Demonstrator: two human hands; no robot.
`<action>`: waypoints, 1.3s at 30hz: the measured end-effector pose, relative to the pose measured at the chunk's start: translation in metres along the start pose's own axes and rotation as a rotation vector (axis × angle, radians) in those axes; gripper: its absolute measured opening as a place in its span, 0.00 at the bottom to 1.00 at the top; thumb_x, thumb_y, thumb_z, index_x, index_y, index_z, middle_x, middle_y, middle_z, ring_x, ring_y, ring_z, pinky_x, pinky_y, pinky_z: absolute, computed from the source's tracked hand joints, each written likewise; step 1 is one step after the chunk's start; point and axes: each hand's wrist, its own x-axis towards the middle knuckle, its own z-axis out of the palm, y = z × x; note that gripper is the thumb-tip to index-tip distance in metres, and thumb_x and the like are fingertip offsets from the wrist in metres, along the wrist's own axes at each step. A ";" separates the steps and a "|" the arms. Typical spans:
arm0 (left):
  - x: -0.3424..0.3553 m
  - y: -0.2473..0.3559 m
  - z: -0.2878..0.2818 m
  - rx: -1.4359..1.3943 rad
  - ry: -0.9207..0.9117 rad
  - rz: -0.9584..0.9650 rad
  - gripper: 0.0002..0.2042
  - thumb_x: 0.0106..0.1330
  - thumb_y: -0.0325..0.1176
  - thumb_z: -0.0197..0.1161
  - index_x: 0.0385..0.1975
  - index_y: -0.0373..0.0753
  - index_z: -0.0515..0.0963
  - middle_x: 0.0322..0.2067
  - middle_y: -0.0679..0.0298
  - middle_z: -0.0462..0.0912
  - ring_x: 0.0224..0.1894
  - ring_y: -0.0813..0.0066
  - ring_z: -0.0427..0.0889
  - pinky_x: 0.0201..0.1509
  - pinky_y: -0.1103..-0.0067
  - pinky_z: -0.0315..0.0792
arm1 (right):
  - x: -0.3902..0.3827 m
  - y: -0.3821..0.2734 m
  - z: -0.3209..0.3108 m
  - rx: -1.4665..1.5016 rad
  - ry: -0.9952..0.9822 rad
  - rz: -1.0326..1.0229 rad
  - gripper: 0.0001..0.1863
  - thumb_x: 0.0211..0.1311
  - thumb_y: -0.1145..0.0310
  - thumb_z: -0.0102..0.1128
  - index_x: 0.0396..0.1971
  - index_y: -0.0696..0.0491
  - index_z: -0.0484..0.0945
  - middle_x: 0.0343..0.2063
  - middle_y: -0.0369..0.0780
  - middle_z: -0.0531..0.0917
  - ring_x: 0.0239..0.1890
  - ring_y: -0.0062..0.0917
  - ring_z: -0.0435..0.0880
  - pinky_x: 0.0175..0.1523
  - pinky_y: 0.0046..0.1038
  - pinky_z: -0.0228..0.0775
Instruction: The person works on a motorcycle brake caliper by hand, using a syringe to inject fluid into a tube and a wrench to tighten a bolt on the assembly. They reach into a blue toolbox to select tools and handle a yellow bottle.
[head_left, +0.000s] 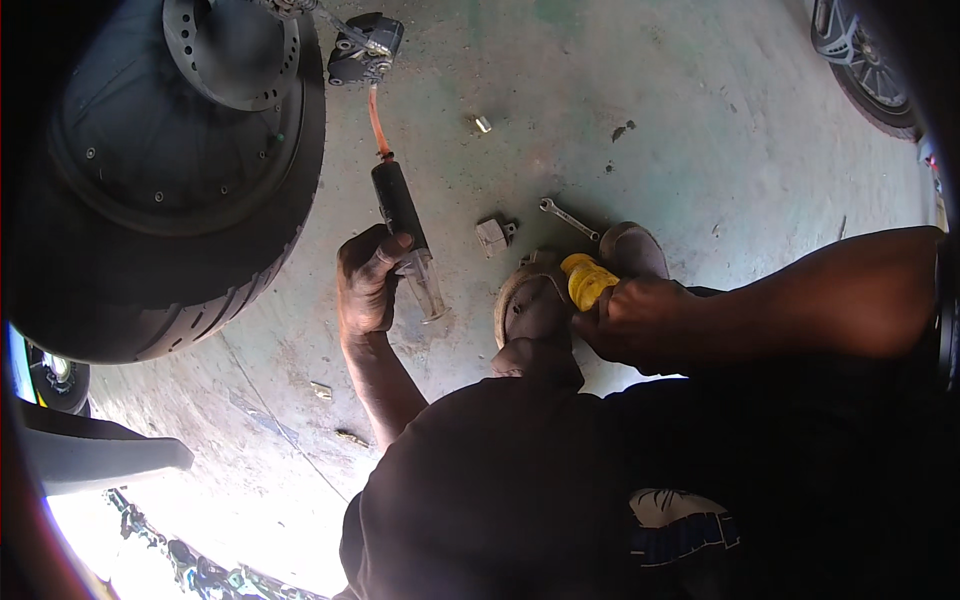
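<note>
My left hand is closed around a large syringe, dark along its upper barrel and clear at its lower end. An orange-red tube runs from the syringe's tip up to a black brake caliper. That caliper hangs beside a big tyre whose wheel carries a drilled brake disc. My right hand grips a yellow, rounded object near my shoes; the fingers and palm hide most of it, and I cannot make out its kind.
A combination wrench and a small metal block-like part lie on the floor by my shoes. Farther up the floor is a small shiny piece. Another wheel stands at the far right. A grey panel juts in at lower left.
</note>
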 end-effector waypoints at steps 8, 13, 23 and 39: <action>0.003 -0.006 0.006 -0.048 0.011 0.000 0.12 0.52 0.37 0.69 0.22 0.34 0.77 0.21 0.69 0.73 0.24 0.82 0.67 0.30 0.81 0.61 | -0.004 0.000 -0.005 0.018 -0.030 0.053 0.33 0.56 0.70 0.62 0.61 0.63 0.63 0.32 0.46 0.82 0.30 0.31 0.85 0.30 0.32 0.77; 0.000 -0.002 0.002 -0.017 0.056 -0.006 0.12 0.53 0.37 0.69 0.21 0.35 0.76 0.20 0.70 0.72 0.23 0.82 0.66 0.29 0.81 0.60 | 0.004 0.010 0.000 -0.126 -0.029 0.004 0.29 0.59 0.69 0.56 0.60 0.59 0.64 0.28 0.45 0.82 0.24 0.31 0.84 0.27 0.33 0.75; -0.002 -0.010 -0.009 0.055 0.065 -0.033 0.16 0.54 0.39 0.67 0.31 0.30 0.77 0.26 0.65 0.78 0.27 0.79 0.75 0.34 0.81 0.68 | -0.031 0.060 -0.113 0.095 0.030 0.440 0.25 0.55 0.70 0.60 0.54 0.58 0.68 0.22 0.47 0.81 0.30 0.44 0.84 0.38 0.43 0.76; 0.000 -0.008 0.006 0.075 0.098 -0.008 0.16 0.51 0.39 0.72 0.19 0.35 0.74 0.19 0.72 0.69 0.23 0.83 0.63 0.28 0.80 0.58 | -0.042 0.127 -0.100 -0.690 0.674 0.493 0.22 0.53 0.72 0.60 0.49 0.61 0.72 0.36 0.48 0.82 0.34 0.37 0.84 0.33 0.37 0.78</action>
